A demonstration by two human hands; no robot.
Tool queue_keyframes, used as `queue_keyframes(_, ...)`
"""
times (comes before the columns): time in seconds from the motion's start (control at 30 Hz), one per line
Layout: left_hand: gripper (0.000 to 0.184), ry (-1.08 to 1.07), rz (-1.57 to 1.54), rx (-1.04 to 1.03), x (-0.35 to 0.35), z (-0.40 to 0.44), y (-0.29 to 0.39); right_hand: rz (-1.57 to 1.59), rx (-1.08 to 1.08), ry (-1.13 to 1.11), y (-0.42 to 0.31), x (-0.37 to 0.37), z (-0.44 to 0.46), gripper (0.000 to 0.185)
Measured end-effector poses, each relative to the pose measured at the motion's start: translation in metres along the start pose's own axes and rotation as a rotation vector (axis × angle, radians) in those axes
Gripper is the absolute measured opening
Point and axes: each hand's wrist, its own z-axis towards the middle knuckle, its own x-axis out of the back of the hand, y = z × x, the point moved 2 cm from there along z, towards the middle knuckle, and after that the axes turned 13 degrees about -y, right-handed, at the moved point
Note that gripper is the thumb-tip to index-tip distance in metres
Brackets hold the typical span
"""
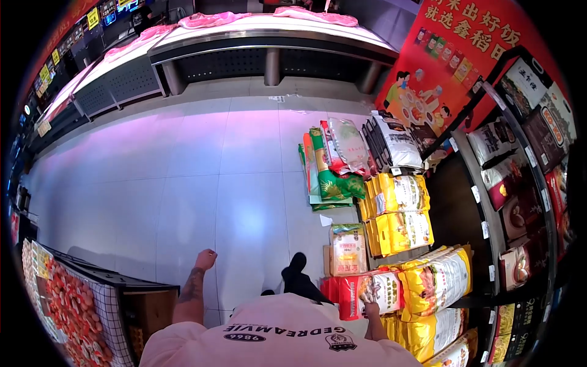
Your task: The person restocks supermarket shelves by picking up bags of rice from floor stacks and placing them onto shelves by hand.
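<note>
My left hand point(208, 259) hangs over the floor at the lower middle, its fingers curled in, with nothing visible in them. At the lower right, my right hand point(371, 309) is closed on the near edge of a red and white bag point(351, 297); its fingers are small in view. That bag lies against stacked yellow bags point(435, 278). Just beyond it stands a smaller pale bag with a green top point(348, 249).
More yellow bags point(400, 211) and green bags point(324, 174) lie farther ahead. Black shelves point(489, 244) with packages line the right. At lower left is a rack of red packets point(76, 312). A lit counter point(269, 52) crosses the far side.
</note>
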Motion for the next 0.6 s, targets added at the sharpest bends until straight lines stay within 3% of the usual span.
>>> queue_keyframes(0.13, 0.031, -0.017, -0.028, 0.089, -0.015, 0.045, 0.0, 0.057, -0.239, -0.234, -0.051, -0.044, 0.043, 0.034)
queue_keyframes(0.2, 0.03, -0.089, 0.008, 0.151, -0.036, 0.044, 0.009, -0.341, -0.069, -0.414, -0.066, -0.077, 0.132, 0.034)
queue_keyframes(0.23, 0.032, -0.147, 0.06, 0.188, -0.053, 0.046, 0.007, -0.35, 0.0, -0.422, -0.095, -0.093, 0.165, 0.035)
queue_keyframes(0.3, 0.037, -0.485, 0.186, 0.254, -0.079, 0.055, 0.022, -0.405, 0.216, -0.45, -0.201, -0.102, 0.197, 0.037)
queue_keyframes(0.33, 0.036, -0.523, 0.156, 0.27, -0.077, 0.047, 0.059, -0.45, 0.354, -0.474, -0.278, -0.095, 0.19, 0.039)
queue_keyframes(0.37, 0.036, -0.394, 0.184, 0.169, -0.079, 0.065, 0.068, -0.372, 0.402, -0.398, -0.339, -0.09, 0.19, 0.038)
queue_keyframes(0.4, 0.036, -0.276, 0.213, 0.076, -0.085, 0.078, 0.064, -0.589, 0.701, -0.219, -0.383, -0.093, 0.23, 0.036)
queue_keyframes(0.5, 0.033, -0.262, 0.037, 0.283, -0.057, 0.119, 0.109, -0.414, 0.794, -0.1, -0.539, -0.047, 0.216, 0.034)
queue_keyframes(0.6, 0.033, -0.285, 0.12, 0.158, -0.034, 0.18, 0.16, -0.3, 0.863, -0.041, -0.636, -0.01, 0.226, 0.029)
